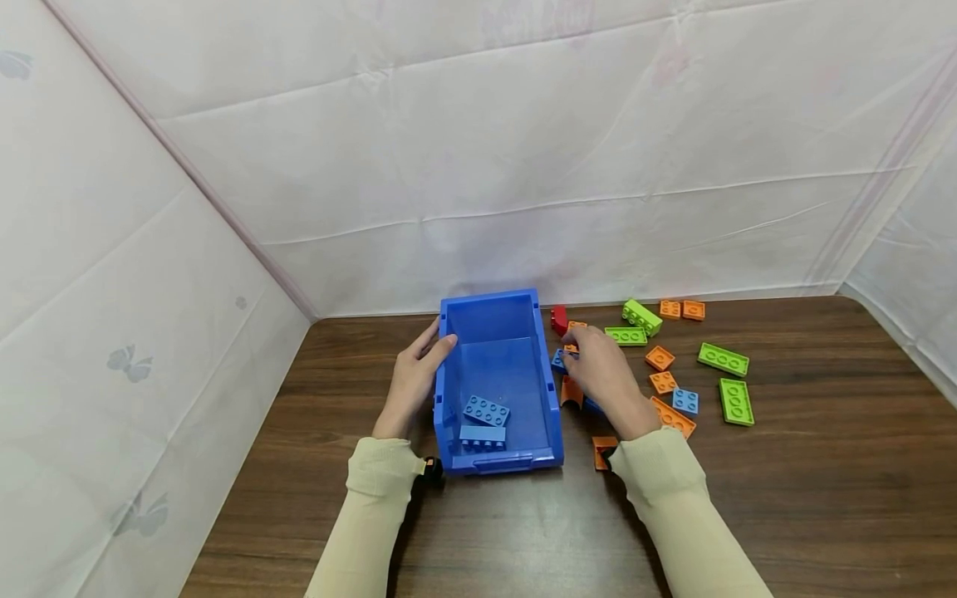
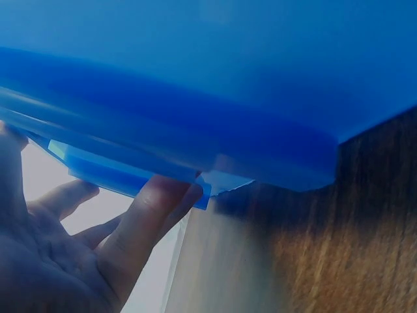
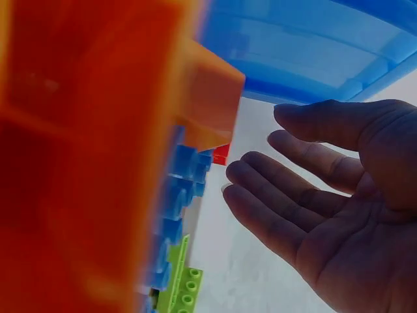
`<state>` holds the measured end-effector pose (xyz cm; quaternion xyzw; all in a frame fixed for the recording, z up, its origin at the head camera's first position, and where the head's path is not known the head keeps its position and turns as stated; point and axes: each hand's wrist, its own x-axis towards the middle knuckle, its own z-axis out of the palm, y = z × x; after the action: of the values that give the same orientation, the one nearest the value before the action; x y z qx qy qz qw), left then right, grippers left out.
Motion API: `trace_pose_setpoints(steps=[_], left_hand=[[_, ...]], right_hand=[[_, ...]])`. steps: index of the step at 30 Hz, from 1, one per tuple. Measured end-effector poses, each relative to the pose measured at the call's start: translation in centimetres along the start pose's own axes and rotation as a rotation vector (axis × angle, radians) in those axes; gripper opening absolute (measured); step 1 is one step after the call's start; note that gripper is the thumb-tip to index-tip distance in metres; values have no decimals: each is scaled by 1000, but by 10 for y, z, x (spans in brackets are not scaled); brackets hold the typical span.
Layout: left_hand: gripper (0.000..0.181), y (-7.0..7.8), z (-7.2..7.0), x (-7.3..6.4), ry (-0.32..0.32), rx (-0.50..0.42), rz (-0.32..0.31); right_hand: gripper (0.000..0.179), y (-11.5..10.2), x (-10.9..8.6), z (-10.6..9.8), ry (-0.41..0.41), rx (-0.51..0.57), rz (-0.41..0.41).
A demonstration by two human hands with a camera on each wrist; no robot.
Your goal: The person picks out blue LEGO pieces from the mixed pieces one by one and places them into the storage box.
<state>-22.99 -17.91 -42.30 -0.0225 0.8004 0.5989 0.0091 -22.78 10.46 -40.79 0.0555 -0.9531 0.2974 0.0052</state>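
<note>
A blue bin (image 1: 552,403) is standing upright on the wooden table (image 1: 523,540), two blue bricks (image 1: 488,411) lying inside near its front end. The left hand (image 1: 414,374) is gripping the left wall, thumb over the rim and fingers outside, presumably steadying it. Just beside the bin's right wall, the right hand (image 1: 604,374) is hovering, fingers loosely extended, holding nothing visible, while loose bricks (image 1: 673,417) are lying scattered, seemingly within reach.

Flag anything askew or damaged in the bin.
No damage visible. In the blue plastic bin, one blue rectangular brick lies askew on its side, studs facing sideways, unlike the studs-up blue rectangular brick beside it.
</note>
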Motion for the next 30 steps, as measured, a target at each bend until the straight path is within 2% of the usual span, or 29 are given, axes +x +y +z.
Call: trace_pose_setpoints(steps=[9, 30], left_hand=[[73, 0, 0, 0, 0, -16, 0], [73, 1, 0, -1, -2, -6, -3]], right_hand=[[30, 4, 3, 5, -47, -18, 46], [30, 9, 4, 10, -57, -49, 54]])
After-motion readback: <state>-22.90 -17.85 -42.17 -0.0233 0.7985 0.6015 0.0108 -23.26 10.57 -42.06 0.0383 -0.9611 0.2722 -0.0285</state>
